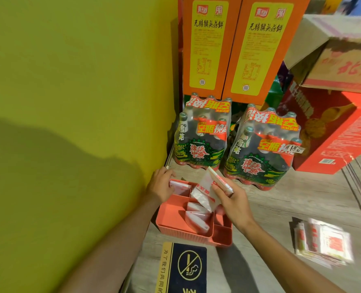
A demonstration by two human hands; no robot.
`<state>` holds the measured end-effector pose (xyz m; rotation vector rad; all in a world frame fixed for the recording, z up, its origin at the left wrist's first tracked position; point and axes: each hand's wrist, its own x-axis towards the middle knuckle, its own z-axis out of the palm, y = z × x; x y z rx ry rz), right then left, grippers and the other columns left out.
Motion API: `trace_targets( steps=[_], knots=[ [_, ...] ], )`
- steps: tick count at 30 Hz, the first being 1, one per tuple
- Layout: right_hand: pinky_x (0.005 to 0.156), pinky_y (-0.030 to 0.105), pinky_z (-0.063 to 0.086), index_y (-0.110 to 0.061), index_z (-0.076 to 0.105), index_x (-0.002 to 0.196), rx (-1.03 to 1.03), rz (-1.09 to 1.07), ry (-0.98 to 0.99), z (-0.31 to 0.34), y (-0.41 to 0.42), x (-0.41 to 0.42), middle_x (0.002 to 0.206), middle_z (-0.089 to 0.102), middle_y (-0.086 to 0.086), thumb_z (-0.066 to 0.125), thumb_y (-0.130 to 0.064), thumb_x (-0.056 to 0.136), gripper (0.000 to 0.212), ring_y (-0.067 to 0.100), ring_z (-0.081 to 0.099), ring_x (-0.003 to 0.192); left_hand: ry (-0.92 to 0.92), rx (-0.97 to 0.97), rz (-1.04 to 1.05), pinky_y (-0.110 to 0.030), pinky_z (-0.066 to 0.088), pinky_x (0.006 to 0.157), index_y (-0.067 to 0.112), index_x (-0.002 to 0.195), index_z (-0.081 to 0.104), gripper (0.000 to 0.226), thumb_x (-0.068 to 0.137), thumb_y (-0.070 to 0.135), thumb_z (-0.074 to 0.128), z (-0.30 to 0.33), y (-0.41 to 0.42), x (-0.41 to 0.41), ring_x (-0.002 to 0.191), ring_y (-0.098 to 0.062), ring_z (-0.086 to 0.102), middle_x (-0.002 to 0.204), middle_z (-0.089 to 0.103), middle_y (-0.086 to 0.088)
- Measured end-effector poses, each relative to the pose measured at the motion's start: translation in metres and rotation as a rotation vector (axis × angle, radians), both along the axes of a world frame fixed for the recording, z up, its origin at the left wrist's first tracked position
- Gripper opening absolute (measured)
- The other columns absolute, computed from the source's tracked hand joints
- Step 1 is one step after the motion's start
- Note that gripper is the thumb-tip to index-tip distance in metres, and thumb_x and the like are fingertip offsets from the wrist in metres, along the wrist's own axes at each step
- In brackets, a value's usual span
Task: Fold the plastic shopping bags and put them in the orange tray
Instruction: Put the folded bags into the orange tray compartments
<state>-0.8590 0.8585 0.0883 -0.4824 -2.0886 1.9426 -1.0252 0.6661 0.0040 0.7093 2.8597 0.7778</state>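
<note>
Bags are what this is about, and nearest the camera, past a no-smoking sign point(183, 269) lying flat on the floor point(281, 199), a loose pile point(323, 240) of them waits to the right, well apart from the tray point(171, 218). The orange tray sits against the yellow wall point(69, 81), divided into compartments; several folded bags point(196, 216) already stand in its middle slot and one more point(179, 187) lies in the far-left slot. The right hand point(234, 199) hangs over the tray, its fingers point(218, 192) curled round a folded bag point(207, 193) that hangs tilted above the middle compartment, not yet let go. The left hand point(160, 182) rests at the tray's far-left corner, fingers bent on the rim or on the bag there; I cannot tell whether it grips anything. The step looks like placing: the next move calls for lowering the bag edge-first into a free slot beside the others, keeping the fold from springing open. Room is tight on the left, where the wall hems in the tray, and behind, where two bottle packs point(202, 136) stand close; the right side is open floor. Beyond these, orange boxes point(234, 45) and a red carton point(331, 132) stand stacked.
</note>
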Motion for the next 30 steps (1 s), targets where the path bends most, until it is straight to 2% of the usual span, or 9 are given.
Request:
trace_targets(
  steps=[4, 7, 9, 11, 13, 17, 20, 24, 30],
  knots=[
    [0.071, 0.018, 0.056, -0.03, 0.066, 0.11, -0.059, 0.02, 0.01, 0.001, -0.008, -0.011, 0.092, 0.075, -0.018, 0.065, -0.005, 0.095, 0.029, 0.001, 0.071, 0.091, 0.021, 0.413, 0.079, -0.032, 0.044, 0.096, 0.024, 0.115, 0.067, 0.033, 0.086, 0.009, 0.065, 0.024, -0.005, 0.013, 0.112, -0.019, 0.052, 0.12, 0.061, 0.004],
    [0.07, 0.022, 0.058, -0.021, 0.067, 0.115, 0.014, 0.131, -0.032, 0.003, -0.013, -0.019, 0.095, 0.075, -0.013, 0.065, -0.01, 0.096, 0.023, 0.005, 0.072, 0.091, -0.316, 0.757, -0.019, -0.026, 0.053, 0.091, 0.027, 0.114, 0.067, 0.025, 0.09, 0.025, 0.065, 0.061, -0.008, 0.036, 0.107, -0.013, 0.065, 0.118, 0.068, 0.004],
    [0.068, 0.03, 0.059, -0.025, 0.063, 0.113, 0.167, 0.265, -0.068, 0.005, -0.013, -0.025, 0.096, 0.073, -0.005, 0.066, -0.015, 0.097, 0.019, 0.012, 0.072, 0.087, -0.534, 0.768, -0.119, -0.023, 0.052, 0.092, 0.029, 0.122, 0.066, 0.033, 0.089, 0.026, 0.071, 0.076, -0.01, 0.045, 0.113, -0.01, 0.065, 0.122, 0.068, 0.002],
    [0.069, 0.046, 0.057, -0.036, 0.058, 0.106, 0.391, 0.396, -0.108, 0.005, -0.011, -0.031, 0.091, 0.07, 0.001, 0.066, -0.024, 0.097, 0.017, 0.022, 0.069, 0.08, -0.55, 0.734, -0.174, -0.025, 0.051, 0.093, 0.033, 0.117, 0.069, 0.033, 0.086, 0.024, 0.076, 0.08, -0.013, 0.047, 0.114, -0.012, 0.064, 0.118, 0.069, 0.006],
    [0.072, 0.049, 0.056, -0.037, 0.057, 0.104, 0.472, 0.439, -0.111, 0.007, -0.011, -0.035, 0.089, 0.07, 0.0, 0.069, -0.028, 0.095, 0.017, 0.02, 0.067, 0.079, -0.509, 0.751, -0.178, -0.024, 0.05, 0.084, 0.028, 0.104, 0.073, 0.02, 0.086, 0.018, 0.076, 0.082, -0.015, 0.046, 0.104, -0.013, 0.066, 0.106, 0.072, 0.007],
    [0.077, 0.035, 0.06, -0.021, 0.065, 0.114, 0.25, 0.342, -0.074, 0.013, -0.012, -0.033, 0.097, 0.073, -0.011, 0.08, -0.017, 0.085, 0.032, 0.007, 0.07, 0.088, -0.432, 0.898, -0.036, -0.026, 0.052, 0.082, 0.012, 0.1, 0.067, 0.017, 0.084, 0.016, 0.073, 0.079, -0.02, 0.047, 0.096, -0.014, 0.068, 0.102, 0.072, -0.002],
    [0.073, 0.022, 0.049, -0.01, 0.064, 0.119, -0.031, 0.361, -0.084, 0.012, 0.0, -0.025, 0.083, 0.071, -0.009, 0.082, -0.003, 0.08, 0.044, 0.007, 0.067, 0.078, -0.484, 1.092, 0.221, -0.036, 0.057, 0.086, 0.011, 0.104, 0.063, 0.035, 0.078, 0.029, 0.078, 0.073, -0.022, 0.051, 0.101, -0.02, 0.07, 0.103, 0.072, -0.004],
    [0.089, 0.027, 0.056, -0.009, 0.058, 0.132, -0.207, 0.405, -0.104, 0.015, 0.013, -0.018, 0.118, 0.073, 0.011, 0.071, 0.012, 0.083, 0.055, 0.023, 0.07, 0.111, -0.62, 1.223, 0.38, -0.026, 0.059, 0.074, 0.007, 0.106, 0.056, 0.024, 0.09, 0.009, 0.074, 0.07, -0.016, 0.061, 0.093, -0.016, 0.073, 0.108, 0.07, -0.01],
    [0.093, 0.033, 0.057, -0.016, 0.065, 0.129, -0.227, 0.385, -0.107, 0.014, 0.005, -0.023, 0.119, 0.073, 0.004, 0.057, -0.011, 0.1, 0.03, 0.019, 0.07, 0.11, -0.671, 1.163, 0.401, -0.028, 0.059, 0.072, 0.008, 0.116, 0.056, 0.032, 0.089, -0.003, 0.07, 0.059, -0.014, 0.069, 0.101, -0.02, 0.072, 0.113, 0.071, -0.008]
  ],
)
